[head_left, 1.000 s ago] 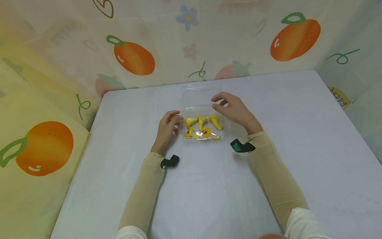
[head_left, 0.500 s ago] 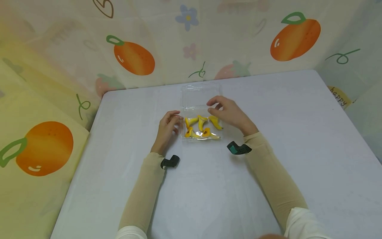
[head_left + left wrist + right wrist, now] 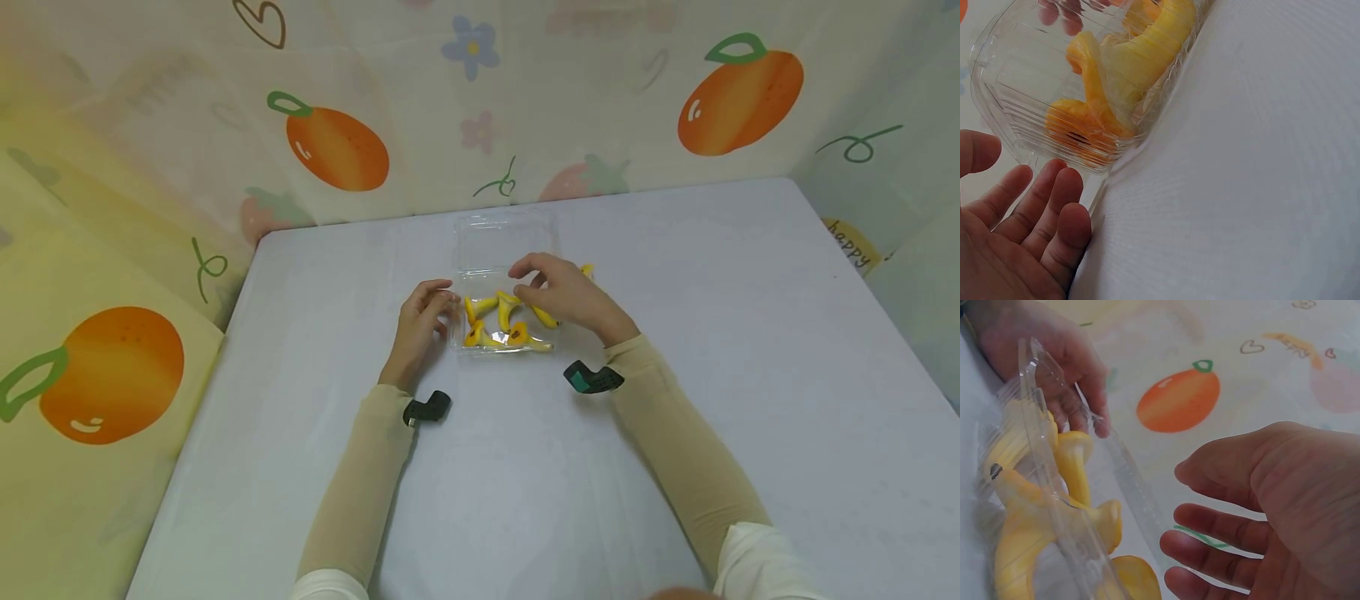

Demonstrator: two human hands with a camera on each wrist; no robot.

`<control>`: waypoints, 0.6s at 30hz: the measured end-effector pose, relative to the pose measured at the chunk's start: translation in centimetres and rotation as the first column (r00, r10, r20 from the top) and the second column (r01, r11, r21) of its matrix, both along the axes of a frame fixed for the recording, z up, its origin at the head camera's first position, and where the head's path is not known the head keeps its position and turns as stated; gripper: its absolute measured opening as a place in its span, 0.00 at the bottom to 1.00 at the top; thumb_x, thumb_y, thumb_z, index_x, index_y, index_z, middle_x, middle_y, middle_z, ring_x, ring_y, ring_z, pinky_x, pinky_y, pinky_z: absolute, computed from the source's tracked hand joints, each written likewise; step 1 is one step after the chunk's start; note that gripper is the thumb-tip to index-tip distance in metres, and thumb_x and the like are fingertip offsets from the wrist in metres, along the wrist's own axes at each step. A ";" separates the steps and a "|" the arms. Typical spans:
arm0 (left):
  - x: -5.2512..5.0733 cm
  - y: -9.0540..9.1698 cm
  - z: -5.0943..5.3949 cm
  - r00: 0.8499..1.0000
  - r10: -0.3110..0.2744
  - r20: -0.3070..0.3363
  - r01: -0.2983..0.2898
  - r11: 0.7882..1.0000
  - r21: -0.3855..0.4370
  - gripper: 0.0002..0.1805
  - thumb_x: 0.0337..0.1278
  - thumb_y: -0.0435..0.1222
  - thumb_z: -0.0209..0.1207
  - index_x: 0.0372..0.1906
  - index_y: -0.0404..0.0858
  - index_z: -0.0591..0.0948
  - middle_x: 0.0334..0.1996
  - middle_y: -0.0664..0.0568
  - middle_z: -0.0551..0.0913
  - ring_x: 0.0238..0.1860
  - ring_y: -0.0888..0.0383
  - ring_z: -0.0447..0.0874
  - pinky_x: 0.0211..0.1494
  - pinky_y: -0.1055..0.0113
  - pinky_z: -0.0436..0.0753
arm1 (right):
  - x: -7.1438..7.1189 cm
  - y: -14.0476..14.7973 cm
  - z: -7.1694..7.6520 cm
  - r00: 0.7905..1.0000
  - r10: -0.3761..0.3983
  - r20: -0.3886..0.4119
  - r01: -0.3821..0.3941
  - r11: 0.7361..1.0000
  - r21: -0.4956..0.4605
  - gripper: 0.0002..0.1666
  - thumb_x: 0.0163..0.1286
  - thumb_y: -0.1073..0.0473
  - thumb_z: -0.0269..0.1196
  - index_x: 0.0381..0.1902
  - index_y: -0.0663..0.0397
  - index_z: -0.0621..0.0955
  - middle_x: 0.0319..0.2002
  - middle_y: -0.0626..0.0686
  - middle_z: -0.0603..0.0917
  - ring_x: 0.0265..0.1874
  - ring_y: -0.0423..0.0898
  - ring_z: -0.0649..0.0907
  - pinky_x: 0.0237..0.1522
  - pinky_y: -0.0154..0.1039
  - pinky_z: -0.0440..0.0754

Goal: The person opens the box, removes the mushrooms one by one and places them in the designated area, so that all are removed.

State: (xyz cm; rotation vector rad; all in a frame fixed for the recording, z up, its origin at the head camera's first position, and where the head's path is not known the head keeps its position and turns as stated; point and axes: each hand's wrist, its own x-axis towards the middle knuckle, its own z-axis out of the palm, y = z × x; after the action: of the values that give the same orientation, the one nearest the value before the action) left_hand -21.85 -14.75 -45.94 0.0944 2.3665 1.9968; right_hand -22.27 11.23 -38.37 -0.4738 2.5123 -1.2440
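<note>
A clear plastic box (image 3: 465, 282) lies with its lid (image 3: 504, 243) folded back, holding several yellow trumpet-shaped pieces (image 3: 507, 315) with some orange ends. My left hand (image 3: 418, 329) is at the box's left side, fingers loosely bent; in the left wrist view its fingertips are beside the box corner, contact hard to tell. Above the box's right part hovers my right hand (image 3: 572, 293), thumb and fingers apart with nothing between them; the right wrist view shows this hand (image 3: 1272, 512) beside the yellow pieces (image 3: 1074, 464). It partly covers one piece in the box.
Another yellow piece (image 3: 587, 271) shows just beyond my right hand, right of the box, mostly hidden. The box stands on a white-covered table (image 3: 480, 467). Behind and at the sides hangs a cloth (image 3: 420, 100) printed with fruit and flowers.
My right hand has moved left and toward me, over the box's right part, uncovering the tip of a yellow piece behind it. My left hand has stayed put.
</note>
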 end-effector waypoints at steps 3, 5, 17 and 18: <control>-0.1 0.0 -0.4 1.000 0.004 -0.012 -0.004 1.000 0.005 0.19 0.74 0.39 0.51 0.63 0.34 0.75 0.46 0.44 0.83 0.34 0.63 0.82 0.25 0.73 0.77 | -0.1 -0.1 -0.3 1.000 0.020 -0.001 -0.020 1.000 -0.001 0.22 0.74 0.56 0.58 0.62 0.57 0.77 0.63 0.57 0.79 0.52 0.52 0.79 0.49 0.44 0.80; -0.1 0.0 -0.4 1.000 0.005 -0.014 -0.005 1.000 0.005 0.19 0.74 0.39 0.51 0.63 0.34 0.75 0.45 0.45 0.83 0.34 0.63 0.82 0.25 0.73 0.78 | -0.1 -0.2 -0.5 0.999 0.032 -0.001 -0.032 0.999 -0.001 0.22 0.75 0.56 0.58 0.62 0.58 0.77 0.63 0.57 0.79 0.53 0.53 0.79 0.48 0.44 0.80; -0.2 -0.1 -0.5 1.000 0.004 -0.006 -0.004 1.000 0.018 0.20 0.75 0.39 0.51 0.64 0.33 0.74 0.47 0.39 0.82 0.34 0.63 0.82 0.25 0.73 0.77 | 0.0 -0.8 -0.9 0.998 0.048 0.050 -0.052 0.995 0.085 0.23 0.75 0.53 0.59 0.66 0.48 0.75 0.62 0.51 0.79 0.50 0.50 0.80 0.45 0.41 0.80; -0.2 -0.1 -0.5 1.000 0.004 -0.005 -0.004 1.000 0.015 0.20 0.75 0.39 0.51 0.63 0.34 0.75 0.47 0.39 0.83 0.33 0.63 0.82 0.25 0.73 0.77 | 0.1 -0.9 -0.9 0.997 0.048 0.054 -0.053 0.994 0.096 0.24 0.75 0.52 0.59 0.67 0.47 0.75 0.62 0.50 0.79 0.50 0.50 0.80 0.44 0.41 0.80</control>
State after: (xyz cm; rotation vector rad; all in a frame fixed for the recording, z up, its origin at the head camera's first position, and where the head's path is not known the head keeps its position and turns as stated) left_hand -22.06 -14.85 -46.47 0.0962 2.3568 2.0191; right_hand -22.19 10.34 -39.29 -0.4724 2.4882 -1.0951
